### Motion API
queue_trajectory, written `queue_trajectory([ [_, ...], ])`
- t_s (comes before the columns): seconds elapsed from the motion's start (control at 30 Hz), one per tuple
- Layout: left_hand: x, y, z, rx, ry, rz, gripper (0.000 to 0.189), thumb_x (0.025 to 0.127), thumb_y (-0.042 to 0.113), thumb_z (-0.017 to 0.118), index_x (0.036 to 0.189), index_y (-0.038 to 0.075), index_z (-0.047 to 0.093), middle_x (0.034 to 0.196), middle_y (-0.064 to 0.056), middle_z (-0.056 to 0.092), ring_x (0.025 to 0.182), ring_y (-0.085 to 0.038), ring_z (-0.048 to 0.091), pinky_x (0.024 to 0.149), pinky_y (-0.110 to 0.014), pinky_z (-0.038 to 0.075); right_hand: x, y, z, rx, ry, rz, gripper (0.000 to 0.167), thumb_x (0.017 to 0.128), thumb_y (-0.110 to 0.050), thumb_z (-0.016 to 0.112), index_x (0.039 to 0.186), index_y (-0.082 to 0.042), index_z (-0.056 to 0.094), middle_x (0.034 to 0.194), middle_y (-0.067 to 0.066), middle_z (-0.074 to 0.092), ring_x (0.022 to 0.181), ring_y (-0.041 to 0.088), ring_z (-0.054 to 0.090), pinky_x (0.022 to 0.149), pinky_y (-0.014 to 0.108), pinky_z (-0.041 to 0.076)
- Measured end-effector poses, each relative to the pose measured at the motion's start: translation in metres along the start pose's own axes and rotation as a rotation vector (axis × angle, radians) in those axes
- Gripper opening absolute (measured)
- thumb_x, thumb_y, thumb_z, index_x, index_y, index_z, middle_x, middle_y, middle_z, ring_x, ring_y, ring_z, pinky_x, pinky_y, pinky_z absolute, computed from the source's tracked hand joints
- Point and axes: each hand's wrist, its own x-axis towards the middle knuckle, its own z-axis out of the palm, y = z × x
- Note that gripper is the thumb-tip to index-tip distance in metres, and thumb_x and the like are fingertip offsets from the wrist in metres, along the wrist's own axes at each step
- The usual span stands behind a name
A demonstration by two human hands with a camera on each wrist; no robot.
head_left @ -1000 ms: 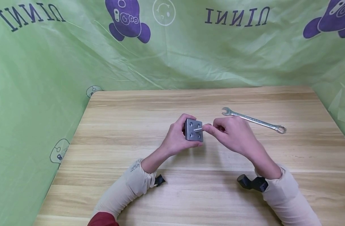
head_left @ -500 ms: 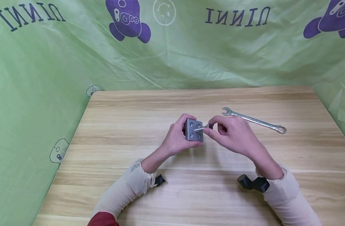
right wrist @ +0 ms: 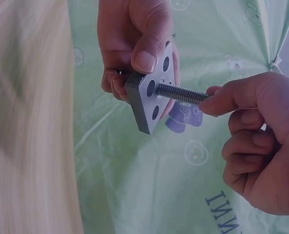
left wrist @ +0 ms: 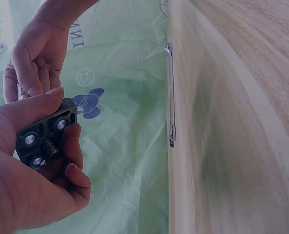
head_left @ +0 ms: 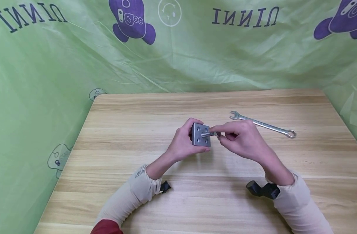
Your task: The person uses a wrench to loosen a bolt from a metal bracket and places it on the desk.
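My left hand (head_left: 182, 143) holds a square grey block (head_left: 201, 143) by its edges, raised above the table. Round holes sit near the block's corners, and a threaded bolt (right wrist: 183, 94) stands out from the middle of its face. In the left wrist view the block's back (left wrist: 48, 127) is dark and ribbed, with the bolt's other threaded end (left wrist: 51, 149) poking through. My right hand (head_left: 242, 138) pinches the bolt's outer end between thumb and index finger, the other fingers curled in. Those fingertips hide the bolt's end in the right wrist view.
A combination wrench (head_left: 263, 124) lies behind my right hand on the wood-grain table (head_left: 155, 109). Green printed cloth (head_left: 79, 61) hangs along the back and sides. Black wrist devices (head_left: 263, 190) stick out from both sleeves.
My right thumb and index finger have shifted along and around the bolt's end, and the index finger now reaches closer to the block. The left hand and block have stayed put.
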Motion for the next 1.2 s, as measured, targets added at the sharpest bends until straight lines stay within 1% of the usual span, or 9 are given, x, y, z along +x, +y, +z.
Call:
queue_trajectory([
  [0.1,0.0,0.0,0.0,0.0,0.0,0.006,0.077,0.065,0.002,0.091,0.13,0.007,0.049,0.118,-0.02,0.07,0.098,-0.026,0.07,0.08,-0.024,0.056,0.0,0.001,0.001,-0.004,0.009,-0.035,0.036,0.069,0.016,0.068,0.09,-0.012,0.08,0.055,-0.012,0.048,0.054,-0.005,0.033,0.051,0.012,0.031],
  [0.23,0.0,0.0,0.0,0.007,0.004,-0.003,0.077,0.064,0.002,0.091,0.13,0.007,0.049,0.117,-0.019,0.07,0.097,-0.026,0.07,0.08,-0.024,0.056,0.0,0.001,-0.001,-0.052,-0.011,-0.024,0.031,0.07,0.004,0.076,0.097,-0.012,0.078,0.052,-0.014,0.04,0.052,-0.006,0.03,0.051,0.015,0.031],
  [0.33,0.0,0.001,0.0,0.015,0.012,-0.006,0.077,0.064,0.002,0.091,0.129,0.006,0.05,0.117,-0.019,0.07,0.096,-0.026,0.07,0.079,-0.025,0.055,0.0,-0.001,-0.004,-0.089,-0.032,0.057,0.03,0.073,-0.012,0.083,0.101,-0.013,0.075,0.052,-0.013,0.035,0.052,-0.005,0.029,0.052,0.018,0.031],
  [0.43,0.0,0.001,0.0,0.021,0.016,-0.008,0.077,0.064,0.002,0.091,0.13,0.004,0.05,0.118,-0.018,0.07,0.096,-0.026,0.069,0.079,-0.025,0.055,0.001,-0.004,-0.007,-0.108,-0.052,0.197,0.024,0.077,-0.026,0.085,0.095,-0.015,0.074,0.053,-0.011,0.037,0.051,-0.002,0.032,0.051,0.021,0.031],
  [0.5,0.0,0.001,0.0,0.017,0.017,-0.011,0.077,0.064,0.001,0.091,0.129,0.005,0.05,0.118,-0.018,0.07,0.097,-0.026,0.069,0.08,-0.025,0.055,0.001,-0.006,-0.008,-0.134,-0.078,0.287,0.016,0.084,-0.033,0.079,0.086,-0.018,0.073,0.053,-0.01,0.039,0.051,0.001,0.034,0.051,0.022,0.031],
  [0.67,0.0,0.001,0.001,0.003,0.023,-0.014,0.076,0.063,-0.003,0.09,0.128,0.007,0.051,0.116,-0.018,0.07,0.095,-0.026,0.069,0.079,-0.025,0.055,0.002,-0.007,-0.01,-0.181,-0.213,0.421,0.045,0.101,-0.048,0.053,0.069,-0.02,0.069,0.053,-0.009,0.049,0.057,0.008,0.044,0.058,0.026,0.036],
  [0.77,0.0,0.001,0.001,0.008,0.022,-0.007,0.076,0.063,-0.002,0.09,0.128,0.006,0.051,0.115,-0.018,0.07,0.094,-0.025,0.069,0.078,-0.025,0.055,0.003,-0.008,-0.009,-0.171,-0.263,0.459,0.053,0.103,-0.05,0.047,0.064,-0.02,0.066,0.053,-0.009,0.053,0.058,0.009,0.048,0.059,0.027,0.038],
  [1.07,0.0,0.0,0.0,0.021,0.015,0.009,0.077,0.065,0.001,0.09,0.129,0.004,0.049,0.115,-0.018,0.071,0.095,-0.024,0.069,0.079,-0.025,0.055,0.004,-0.009,-0.002,-0.162,-0.196,0.41,0.048,0.099,-0.037,0.06,0.056,-0.019,0.048,0.049,-0.01,0.033,0.048,0.007,0.034,0.052,0.025,0.029],
  [1.2,0.0,0.0,0.0,0.024,0.017,0.012,0.076,0.064,0.001,0.09,0.129,0.003,0.05,0.114,-0.018,0.071,0.094,-0.024,0.069,0.079,-0.024,0.055,0.004,-0.01,-0.002,-0.161,-0.179,0.384,0.04,0.096,-0.033,0.065,0.06,-0.019,0.054,0.05,-0.01,0.036,0.05,0.006,0.035,0.052,0.024,0.03],
])
